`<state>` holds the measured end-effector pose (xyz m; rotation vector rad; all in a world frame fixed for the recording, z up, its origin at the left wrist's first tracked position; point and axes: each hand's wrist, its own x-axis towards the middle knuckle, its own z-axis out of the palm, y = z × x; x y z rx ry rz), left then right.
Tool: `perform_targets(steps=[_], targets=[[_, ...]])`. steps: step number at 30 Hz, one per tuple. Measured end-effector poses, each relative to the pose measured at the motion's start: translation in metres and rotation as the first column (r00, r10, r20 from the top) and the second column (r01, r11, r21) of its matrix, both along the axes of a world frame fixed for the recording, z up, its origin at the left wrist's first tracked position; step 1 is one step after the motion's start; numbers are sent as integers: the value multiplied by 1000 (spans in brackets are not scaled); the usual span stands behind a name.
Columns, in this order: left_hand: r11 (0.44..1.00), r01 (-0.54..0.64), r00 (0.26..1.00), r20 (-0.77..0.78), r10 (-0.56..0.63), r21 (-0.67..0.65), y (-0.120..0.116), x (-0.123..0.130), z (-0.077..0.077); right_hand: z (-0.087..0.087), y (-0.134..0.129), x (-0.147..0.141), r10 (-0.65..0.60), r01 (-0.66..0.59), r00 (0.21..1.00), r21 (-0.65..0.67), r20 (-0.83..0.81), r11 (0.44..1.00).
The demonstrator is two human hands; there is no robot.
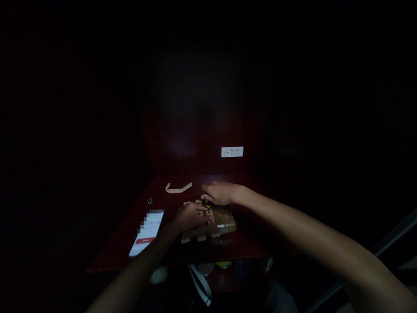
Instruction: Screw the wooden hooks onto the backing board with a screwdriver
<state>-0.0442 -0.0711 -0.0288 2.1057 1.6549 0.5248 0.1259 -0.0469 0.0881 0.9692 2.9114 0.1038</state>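
On a dark red table, pale wooden slats [201,232] lie side by side beneath my left hand [190,216]. The fingers of that hand press on the slats, with the thumb and a finger near a small slotted part. Just above, my right hand [217,192] is closed round a small yellow and black tool [208,203], whose lower end points down at the wood. Its tip is too small to make out. A brown block in clear plastic wrap [225,220] touches the right side of the slats.
A curved wooden hook piece [178,189] lies behind the slats. Several small metal pieces [150,201] and a lit phone [148,234] are at the left. A white socket panel [232,151] is on the back wall. A white strap [200,284] hangs below the table [107,256].
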Motion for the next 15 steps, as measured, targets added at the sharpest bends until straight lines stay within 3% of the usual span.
perform_targets(steps=[4, 8, 11, 15], targets=[[1000, -1, 1000, -28, 2, 13, 0, 1, 1, -2, -2, -8, -45, 44, 999, 72, 16, 996], [999, 36, 999, -40, -35, 26, -1, 0, 2, 1, -3, -8, -101, 102, 994, -4, 38, 995], [998, 23, 999, -34, -21, 51, -1, 0, 1, 2, -3, -3, -59, 60, 998, -35, 23, 998], [999, -2, 999, -35, 4, 35, 0, 0, 0, -3, 1, 2, -16, 16, 1000, 22, -23, 1000]])
